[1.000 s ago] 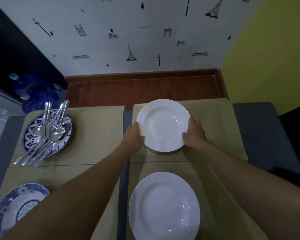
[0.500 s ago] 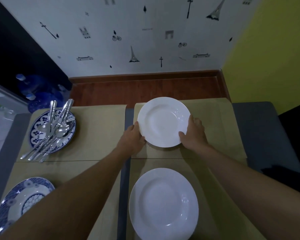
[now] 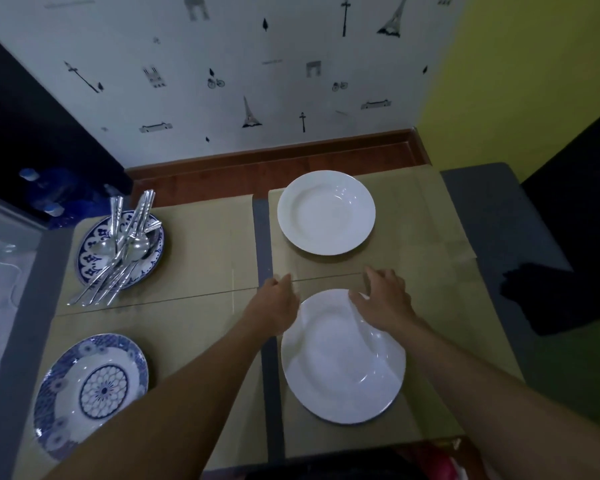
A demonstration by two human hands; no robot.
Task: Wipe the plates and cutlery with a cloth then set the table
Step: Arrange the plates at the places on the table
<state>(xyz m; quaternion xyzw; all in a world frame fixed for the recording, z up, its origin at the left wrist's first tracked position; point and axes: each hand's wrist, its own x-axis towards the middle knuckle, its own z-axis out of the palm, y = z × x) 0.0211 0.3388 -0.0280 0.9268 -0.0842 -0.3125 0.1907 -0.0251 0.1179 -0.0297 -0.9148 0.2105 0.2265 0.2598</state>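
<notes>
The left hand and the right hand are kept loosely spread, nothing held, at the far rim of the near white plate.

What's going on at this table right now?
A person is laying out dishes. The left hand and right hand are at the far edge of the near white plate, fingers loose, neither clearly gripping it. The far white plate sits beyond it, untouched. To the left, the far blue plate carries the piled cutlery, and the near blue plate lies bare.
</notes>
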